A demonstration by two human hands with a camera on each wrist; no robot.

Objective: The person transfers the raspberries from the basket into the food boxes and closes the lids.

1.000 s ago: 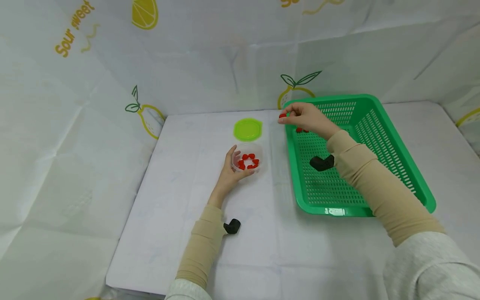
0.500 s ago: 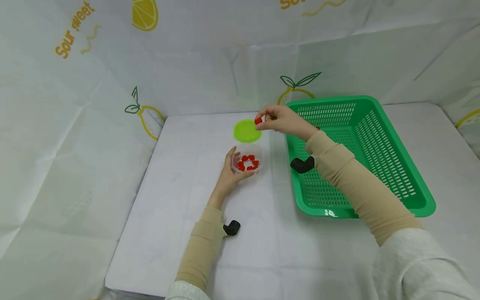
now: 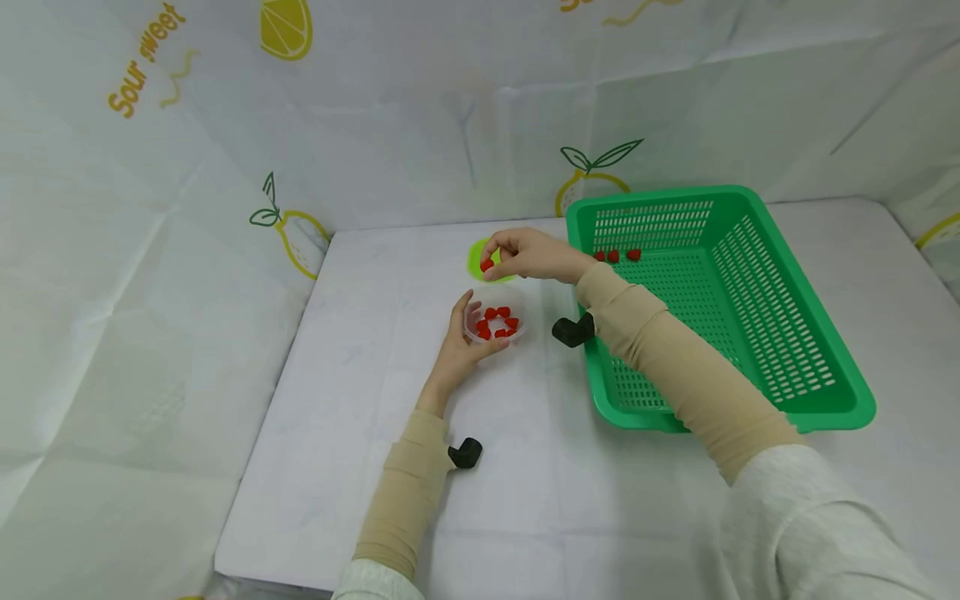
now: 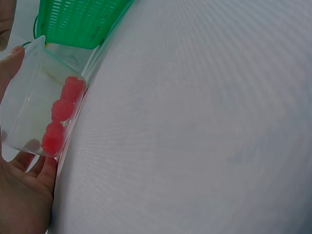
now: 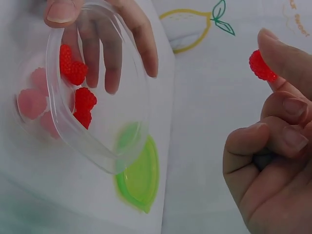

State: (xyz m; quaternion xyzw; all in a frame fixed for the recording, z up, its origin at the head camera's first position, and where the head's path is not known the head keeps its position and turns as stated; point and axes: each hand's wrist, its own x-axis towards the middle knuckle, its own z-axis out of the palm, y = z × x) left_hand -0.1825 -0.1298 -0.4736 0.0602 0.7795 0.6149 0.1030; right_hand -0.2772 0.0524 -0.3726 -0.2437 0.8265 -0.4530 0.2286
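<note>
Red raspberry [image 3: 487,266] is pinched btwn thumb + index of your R hand [image 3: 536,254], held above the table [image 3: 360,333] nr its far edge. Your L hand [image 3: 456,348]'s got its fingers wrapped round the clear tub [image 3: 495,297], w/ more raspberries [image 3: 491,314] ringed on its floor. Lime lid [image 5: 141,185] lies btwn tub & table's far edge. Green basket [image 3: 667,292]'s to the R, 3 berries [image 3: 613,256] nr its far-left corner.
</note>
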